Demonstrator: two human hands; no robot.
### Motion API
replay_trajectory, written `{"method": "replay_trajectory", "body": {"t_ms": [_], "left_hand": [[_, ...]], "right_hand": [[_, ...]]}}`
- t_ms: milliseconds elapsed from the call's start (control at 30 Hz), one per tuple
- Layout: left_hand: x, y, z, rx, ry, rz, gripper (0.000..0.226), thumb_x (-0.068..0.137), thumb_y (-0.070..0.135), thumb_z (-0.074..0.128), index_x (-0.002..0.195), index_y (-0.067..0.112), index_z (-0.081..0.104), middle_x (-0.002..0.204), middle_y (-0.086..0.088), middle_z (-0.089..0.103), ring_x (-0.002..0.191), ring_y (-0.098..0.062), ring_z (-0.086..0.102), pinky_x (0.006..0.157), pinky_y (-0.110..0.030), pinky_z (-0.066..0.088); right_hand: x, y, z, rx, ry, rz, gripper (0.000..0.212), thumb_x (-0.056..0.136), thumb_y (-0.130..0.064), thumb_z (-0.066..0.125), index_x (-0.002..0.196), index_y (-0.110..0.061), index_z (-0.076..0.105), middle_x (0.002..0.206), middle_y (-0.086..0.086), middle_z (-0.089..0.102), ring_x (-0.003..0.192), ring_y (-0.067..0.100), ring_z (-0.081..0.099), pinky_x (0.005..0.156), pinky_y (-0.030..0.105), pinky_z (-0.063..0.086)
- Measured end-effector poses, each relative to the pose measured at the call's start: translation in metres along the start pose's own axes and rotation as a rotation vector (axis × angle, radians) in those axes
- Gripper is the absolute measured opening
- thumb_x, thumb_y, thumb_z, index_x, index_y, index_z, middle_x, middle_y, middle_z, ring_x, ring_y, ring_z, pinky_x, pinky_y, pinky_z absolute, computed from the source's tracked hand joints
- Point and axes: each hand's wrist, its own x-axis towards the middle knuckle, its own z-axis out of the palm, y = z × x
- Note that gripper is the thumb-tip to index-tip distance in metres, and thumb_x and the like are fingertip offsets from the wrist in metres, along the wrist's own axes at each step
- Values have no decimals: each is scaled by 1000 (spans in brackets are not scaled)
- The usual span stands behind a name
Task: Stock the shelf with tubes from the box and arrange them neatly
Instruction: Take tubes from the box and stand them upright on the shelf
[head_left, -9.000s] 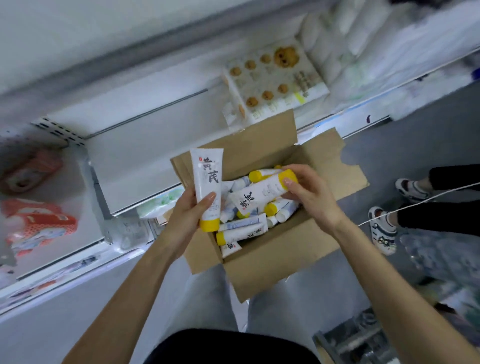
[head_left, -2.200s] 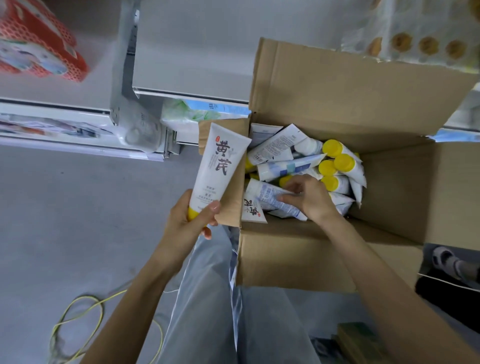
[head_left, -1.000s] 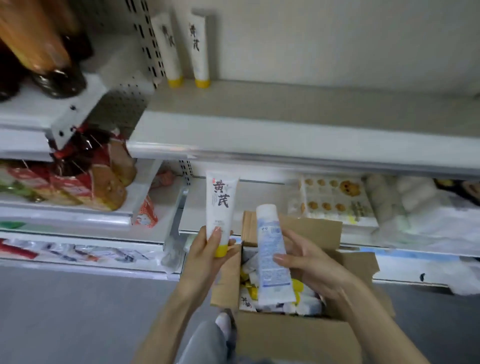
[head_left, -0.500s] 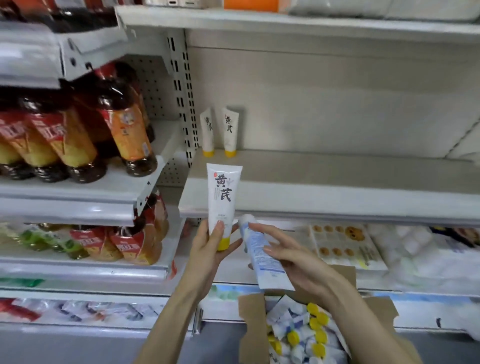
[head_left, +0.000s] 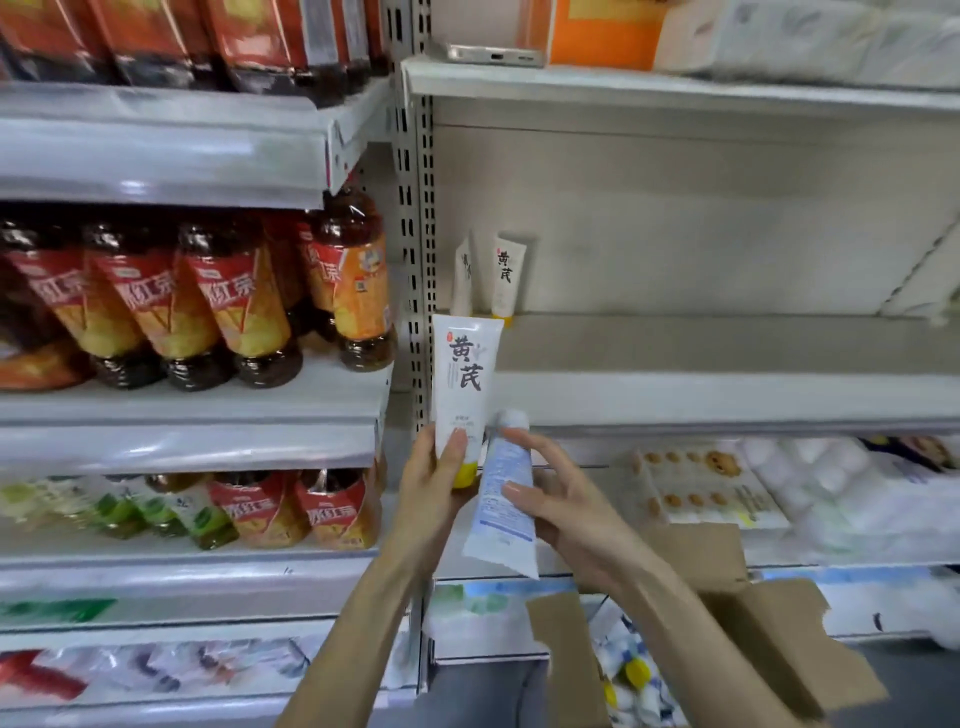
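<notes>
**Left hand** (head_left: 431, 486): the fingers are curling round the lower end of a white tube (head_left: 466, 382), with the thumb pressing on its front just above the yellow cap. The tube is standing upright, cap down and print facing out, in front of the shelf (head_left: 727, 345) near its left post.

**Right hand** (head_left: 563, 501): the thumb and fingers are pinching a second tube (head_left: 500, 501), blue-printed, at mid-body. It is tilting, with the white cap up and the flat crimped end down. Its cap is lying just beside the white tube; whether they are touching cannot be told.

**Stock position:** two tubes (head_left: 506, 275) are standing caps down at the shelf's back-left corner, just beside each other. More tubes are lying loose in the open box (head_left: 779, 639) below the right forearm.

**Handling assessment:**
- The tubes are judged light, with soft, smooth walls likely to dent under a hard squeeze and to slip in a loose one.
- The firm parts appear to be the cap shoulder and the crimp.
- Holding low, near the cap, is advised, since it lets each tube be set down on its cap.
- The second tube is needing a turn end for end first.
- The cap base is looking narrow, so tipping into neighbouring tubes is the main risk.

**Surroundings:** bottles (head_left: 234, 312) are filling the adjoining shelf on the left.
</notes>
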Motion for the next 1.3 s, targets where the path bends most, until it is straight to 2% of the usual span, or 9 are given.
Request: {"method": "replay_trajectory", "body": {"t_ms": [133, 233, 333, 500, 633, 833, 1000, 1167, 1300], "left_hand": [[-5, 2, -12, -46, -1, -13, 46, 84, 34, 51, 126, 16, 50, 116, -4, 67, 100, -15, 67, 76, -32, 55], [-8, -1, -18, -84, -21, -29, 49, 82, 36, 52, 127, 16, 50, 120, -7, 65, 107, -17, 64, 81, -32, 55], [-11, -5, -20, -95, -43, -32, 48, 84, 34, 51, 129, 15, 48, 120, -7, 65, 110, -19, 63, 76, -27, 55], [-12, -8, -14, -98, -65, 2, 44, 88, 29, 49, 127, 10, 48, 119, -7, 65, 109, -19, 63, 76, -31, 56], [-3, -11, -5, -93, -35, 17, 44, 85, 29, 51, 125, 10, 49, 120, -6, 63, 106, -18, 65, 71, -30, 57], [28, -20, 15, -50, -19, 13, 21, 89, 22, 52, 109, 16, 55, 112, -6, 67, 106, -21, 64, 78, -28, 56], [68, -30, 41, -37, -5, -14, 23, 93, 17, 49, 115, 8, 53, 112, -10, 67, 97, -20, 68, 75, -28, 56], [115, -34, 60, 74, 31, -8, 36, 80, 39, 56, 111, 22, 59, 112, 0, 69, 108, -19, 62, 96, -38, 47], [154, -33, 69, 147, 22, 24, 28, 82, 42, 52, 108, 32, 58, 111, 10, 67, 105, -6, 60, 90, -25, 44]], "right_hand": [[3, 10, 17, 162, 176, -102, 78, 81, -1, 66, 137, -46, 35, 118, 22, 60, 96, 27, 68, 69, 28, 54], [3, 11, 22, 191, 287, -153, 91, 80, -1, 68, 139, -53, 21, 123, 18, 58, 105, 29, 65, 76, 31, 55], [2, 11, 21, 206, 396, -183, 95, 80, -5, 70, 141, -53, 15, 116, 17, 64, 103, 28, 65, 78, 31, 55], [3, 9, 12, 302, 531, -207, 95, 80, -3, 69, 143, -47, 13, 105, 7, 70, 101, 32, 66, 73, 34, 56], [11, 11, -5, 402, 575, -221, 104, 76, 4, 71, 143, -47, 10, 125, 13, 55, 105, 27, 64, 71, 35, 56], [28, 5, -43, 464, 626, -231, 69, 79, 3, 68, 133, -20, 32, 109, 17, 63, 102, 31, 65, 72, 34, 58], [60, 1, -85, 576, 711, -210, 50, 83, -1, 66, 124, -9, 39, 123, 24, 56, 105, 32, 63, 75, 40, 58], [95, -17, -141, 603, 696, -212, 43, 87, -2, 61, 121, -15, 37, 110, 13, 55, 98, 23, 59, 66, 34, 56], [123, -32, -176, 612, 603, -212, 30, 86, -2, 61, 110, -13, 46, 95, 8, 56, 87, 19, 58, 68, 30, 51]]}}
